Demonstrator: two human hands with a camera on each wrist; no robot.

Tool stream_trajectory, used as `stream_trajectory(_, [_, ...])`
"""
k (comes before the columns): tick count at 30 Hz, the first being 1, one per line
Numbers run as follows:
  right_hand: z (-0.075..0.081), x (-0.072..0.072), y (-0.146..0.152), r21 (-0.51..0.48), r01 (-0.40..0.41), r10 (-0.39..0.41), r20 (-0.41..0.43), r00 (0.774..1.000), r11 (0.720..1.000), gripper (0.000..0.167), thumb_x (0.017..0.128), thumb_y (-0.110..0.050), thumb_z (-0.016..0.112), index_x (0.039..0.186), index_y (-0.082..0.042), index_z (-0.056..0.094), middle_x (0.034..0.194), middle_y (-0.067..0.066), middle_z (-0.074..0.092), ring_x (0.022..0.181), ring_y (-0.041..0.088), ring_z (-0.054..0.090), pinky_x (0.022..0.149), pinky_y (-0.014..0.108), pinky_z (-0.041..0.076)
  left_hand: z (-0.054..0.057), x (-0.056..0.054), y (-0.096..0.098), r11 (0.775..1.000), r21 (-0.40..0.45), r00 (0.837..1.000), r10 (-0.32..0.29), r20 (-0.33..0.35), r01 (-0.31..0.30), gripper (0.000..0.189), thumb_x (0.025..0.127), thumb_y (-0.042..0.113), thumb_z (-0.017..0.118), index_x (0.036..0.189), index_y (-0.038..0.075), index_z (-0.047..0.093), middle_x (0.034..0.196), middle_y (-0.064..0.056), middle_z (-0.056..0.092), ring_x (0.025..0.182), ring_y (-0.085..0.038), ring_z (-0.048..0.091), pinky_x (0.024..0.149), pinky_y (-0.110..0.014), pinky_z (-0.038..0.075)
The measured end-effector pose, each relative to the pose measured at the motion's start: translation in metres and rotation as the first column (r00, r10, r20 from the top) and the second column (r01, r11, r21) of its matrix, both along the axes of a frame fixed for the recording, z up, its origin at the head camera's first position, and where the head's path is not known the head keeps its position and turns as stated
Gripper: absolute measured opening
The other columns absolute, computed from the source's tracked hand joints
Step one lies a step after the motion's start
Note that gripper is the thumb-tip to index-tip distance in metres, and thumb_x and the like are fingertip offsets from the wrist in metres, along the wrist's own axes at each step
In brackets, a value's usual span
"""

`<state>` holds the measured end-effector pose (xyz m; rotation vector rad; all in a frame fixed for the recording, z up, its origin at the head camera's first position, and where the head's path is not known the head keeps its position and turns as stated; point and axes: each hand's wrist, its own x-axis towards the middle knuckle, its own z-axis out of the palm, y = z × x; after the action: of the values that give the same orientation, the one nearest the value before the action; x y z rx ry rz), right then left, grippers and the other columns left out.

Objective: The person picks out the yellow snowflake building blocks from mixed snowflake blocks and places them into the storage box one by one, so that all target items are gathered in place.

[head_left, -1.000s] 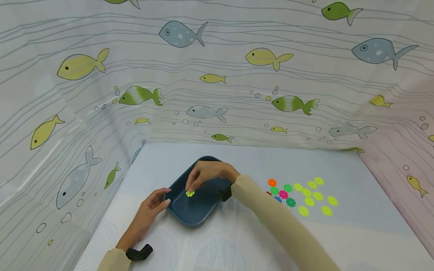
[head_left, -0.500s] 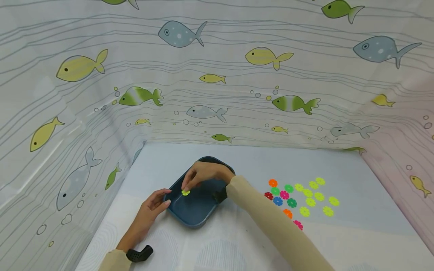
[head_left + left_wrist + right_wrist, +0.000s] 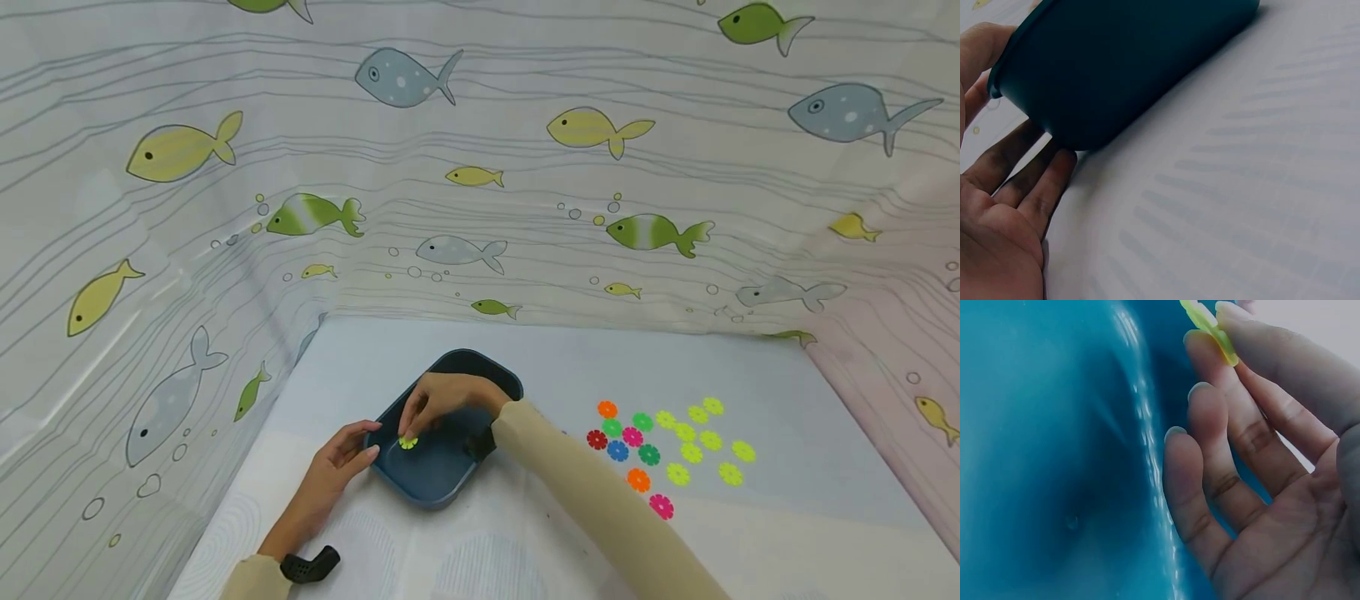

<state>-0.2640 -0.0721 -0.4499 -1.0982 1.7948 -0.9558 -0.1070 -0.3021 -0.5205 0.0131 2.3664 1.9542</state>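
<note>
A dark blue rectangular plastic bin (image 3: 426,501) with rounded corners sits on the white table. My right hand (image 3: 442,398) is inside it, pinching a yellow-green snowflake disc (image 3: 408,442) low over the floor of the bin. In the right wrist view thumb and forefinger hold the disc (image 3: 1213,334) by its faces, while the other fingers curve loosely beneath. My left hand (image 3: 337,462) holds the bin's near left corner, thumb and fingertips at the rim. From the left wrist view, more fingers (image 3: 1041,181) rest against the outer wall near the base.
To the right of the bin lie several loose snowflake discs, many yellow-green (image 3: 678,474), others orange (image 3: 638,480), pink (image 3: 662,506), blue (image 3: 618,451), dark red (image 3: 597,439) and green (image 3: 648,454). Fish-printed sheets (image 3: 525,258) wall the table at the back and sides.
My right hand has moved slightly left and then down inside the bin, still pinching the disc. Its forearm shifted too, uncovering an orange and a pink disc. The left hand keeps its place.
</note>
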Motion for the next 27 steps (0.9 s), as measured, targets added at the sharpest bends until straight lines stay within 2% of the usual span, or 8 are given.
stream_trajectory(9, [-0.004,0.006,-0.009,0.013,-0.04,0.04,-0.031,0.999,0.999,0.015,0.094,-0.013,0.077,0.108,-0.009,0.08,0.091,-0.005,0.077,0.08,0.009,0.064,0.073,0.024,0.055,0.0,0.001,-0.001,1.0,0.008,1.0,-0.012,-0.013,0.012,0.046,0.104,0.022,0.065,0.146,0.01,0.051,0.155,-0.014,0.042,0.14,-0.007,0.041,0.102,-0.012,0.04])
stream_trajectory(14, [-0.008,0.008,-0.014,0.027,-0.043,0.045,-0.067,0.997,0.999,0.014,0.092,-0.013,0.079,0.106,-0.01,0.08,0.091,-0.006,0.077,0.08,0.007,0.065,0.073,0.024,0.055,-0.001,0.001,-0.001,1.0,0.017,1.0,-0.016,-0.016,0.017,0.045,0.104,0.021,0.064,0.146,0.01,0.051,0.154,-0.014,0.043,0.136,0.001,0.043,0.102,-0.013,0.04])
stream_trajectory(20, [-0.013,0.009,-0.019,0.049,-0.051,0.055,-0.091,0.994,0.997,0.013,0.09,-0.013,0.081,0.104,-0.01,0.081,0.09,-0.005,0.077,0.079,0.006,0.066,0.072,0.022,0.055,0.0,0.001,-0.001,0.999,0.034,1.0,-0.018,-0.017,0.018,0.045,0.103,0.02,0.065,0.145,0.01,0.052,0.153,-0.013,0.046,0.136,0.0,0.043,0.102,-0.014,0.041])
stream_trajectory(27, [-0.017,0.01,-0.023,0.072,-0.066,0.076,-0.139,0.987,0.995,0.016,0.091,-0.01,0.079,0.107,-0.011,0.08,0.091,-0.005,0.077,0.079,0.005,0.065,0.073,0.02,0.054,-0.002,0.001,0.0,0.999,0.037,1.0,-0.002,-0.024,0.003,0.044,0.103,0.019,0.065,0.144,0.008,0.053,0.153,-0.013,0.045,0.135,0.0,0.044,0.102,-0.012,0.04])
